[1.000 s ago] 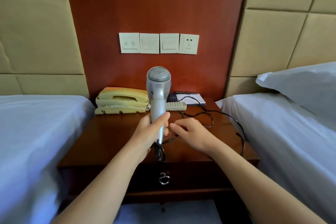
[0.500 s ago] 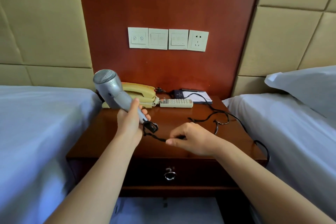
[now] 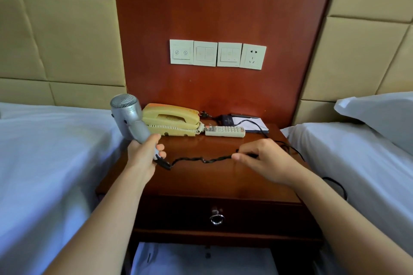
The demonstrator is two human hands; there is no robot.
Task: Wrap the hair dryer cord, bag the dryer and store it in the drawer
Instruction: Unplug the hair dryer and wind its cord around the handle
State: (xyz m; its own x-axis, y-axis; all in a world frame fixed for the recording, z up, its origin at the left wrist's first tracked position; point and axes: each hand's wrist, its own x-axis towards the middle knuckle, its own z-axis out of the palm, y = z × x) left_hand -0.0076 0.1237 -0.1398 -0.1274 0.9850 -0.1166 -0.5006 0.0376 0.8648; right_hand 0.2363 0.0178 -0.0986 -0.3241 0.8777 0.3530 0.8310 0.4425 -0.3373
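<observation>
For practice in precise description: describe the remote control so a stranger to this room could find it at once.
Under the row of wall switches stands a dark wooden nightstand. Towards its back, just right of the yellow telephone, lies the remote control. It alone is a flat white bar covered in rows of small buttons.

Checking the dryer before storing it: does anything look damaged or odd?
Yes: the cord is tightly twisted and kinked between the left hand, gripping the dryer, and the right hand, and its slack trails off the nightstand's right edge.
</observation>
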